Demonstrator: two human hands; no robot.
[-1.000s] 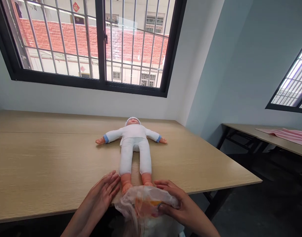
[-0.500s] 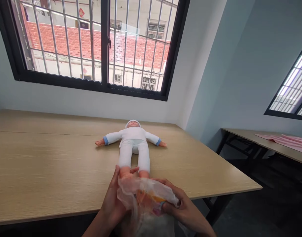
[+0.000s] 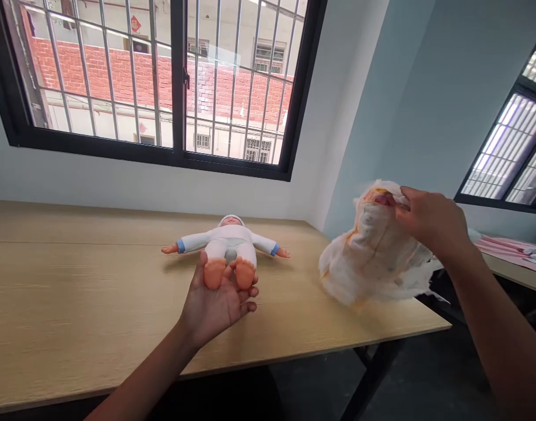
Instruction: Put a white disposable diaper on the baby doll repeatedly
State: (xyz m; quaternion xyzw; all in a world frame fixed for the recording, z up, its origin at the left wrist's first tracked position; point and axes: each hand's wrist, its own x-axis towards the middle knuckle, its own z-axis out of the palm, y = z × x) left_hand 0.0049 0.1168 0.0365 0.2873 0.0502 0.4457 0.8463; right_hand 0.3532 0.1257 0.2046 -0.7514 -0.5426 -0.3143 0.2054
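Note:
A baby doll [image 3: 232, 238] in a white suit with blue cuffs lies face up on the wooden table [image 3: 96, 292], arms spread. Its bare feet point toward me, raised a little. My left hand [image 3: 219, 304] is around the doll's ankles from below, palm up, with the thumb beside one foot and fingers curled past the other. Off to the right, my right hand [image 3: 435, 225] grips the upper edge of a white diaper [image 3: 373, 257] with orange trim and a small coloured print. The diaper hangs in the air above the table's right end, blurred by motion.
A barred window [image 3: 171, 88] with a dark frame is in the wall behind the table. At the right stands a second table [image 3: 509, 272] with pink cloth [image 3: 509, 248] on it. The near table's edge runs across below my left wrist.
My right hand has carried the diaper from the doll's feet up and to the right. My left hand has lifted the doll's feet, so their soles now face me.

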